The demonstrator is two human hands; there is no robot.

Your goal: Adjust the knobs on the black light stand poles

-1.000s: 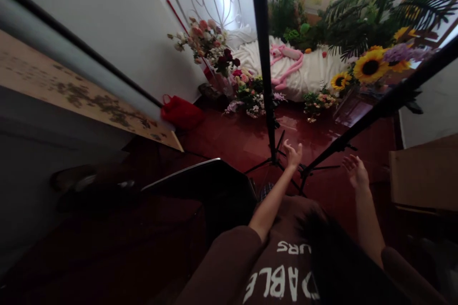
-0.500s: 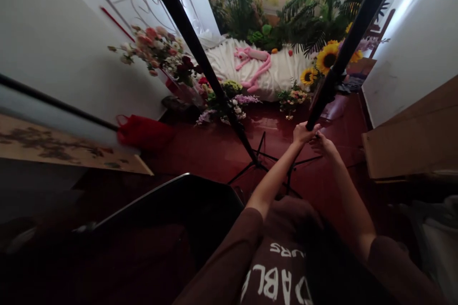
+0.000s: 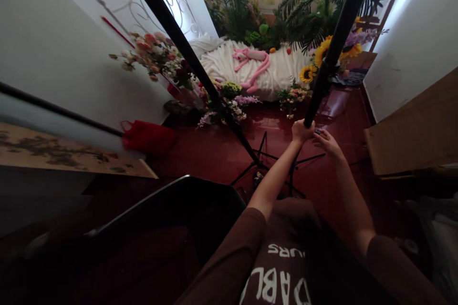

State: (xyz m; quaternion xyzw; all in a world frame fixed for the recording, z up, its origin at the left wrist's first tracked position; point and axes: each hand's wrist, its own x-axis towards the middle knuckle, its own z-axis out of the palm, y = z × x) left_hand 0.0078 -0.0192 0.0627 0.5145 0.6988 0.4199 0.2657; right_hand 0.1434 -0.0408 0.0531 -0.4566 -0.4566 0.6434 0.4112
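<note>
right of centre, the left hand (image 3: 301, 131) clasps a slanting black tubular pole (image 3: 315, 103), seemingly steadying it; whether the right hand (image 3: 328, 144) pinches the small dark knob (image 3: 317, 131) alongside, i cannot tell.

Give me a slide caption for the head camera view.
Left hand grips a black tripod pole, right hand beside it; pink plush toy lies on white fabric beyond.
</note>
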